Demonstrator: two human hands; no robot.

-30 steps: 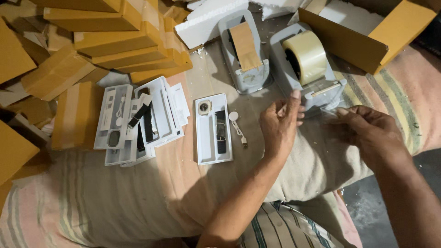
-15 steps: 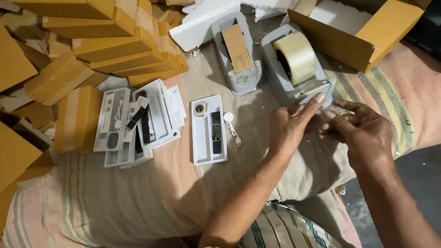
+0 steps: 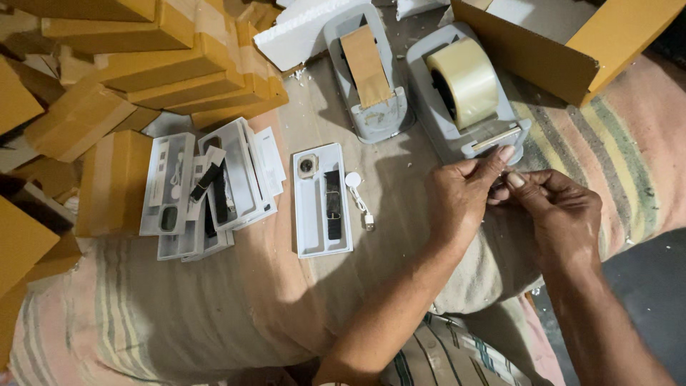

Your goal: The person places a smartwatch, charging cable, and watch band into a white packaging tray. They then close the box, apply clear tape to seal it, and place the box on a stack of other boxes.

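Observation:
My left hand (image 3: 461,196) and my right hand (image 3: 561,214) meet fingertip to fingertip just below the cutter of a grey tape dispenser (image 3: 493,132). Both pinch what looks like a short strip of clear tape (image 3: 502,179), which is barely visible between the fingers. The dispenser carries a roll of clear tape (image 3: 466,80). To the left of my left hand lies an open white tray (image 3: 309,221) with a watch face (image 3: 307,166) and a black strap (image 3: 333,204). A small white charging puck with its cable (image 3: 355,186) rests beside the tray.
A second grey dispenser with brown tape (image 3: 366,68) stands behind the tray. Several more white trays (image 3: 204,186) are stacked at the left, among many yellow-brown cardboard boxes (image 3: 171,64). An open box (image 3: 572,50) sits at the top right, and a white foam block (image 3: 296,36) behind. Striped cloth (image 3: 179,314) covers the surface.
My right hand has moved left to meet my left hand, and the fingertips of both now pinch together below the dispenser's cutter. The view has shifted slightly.

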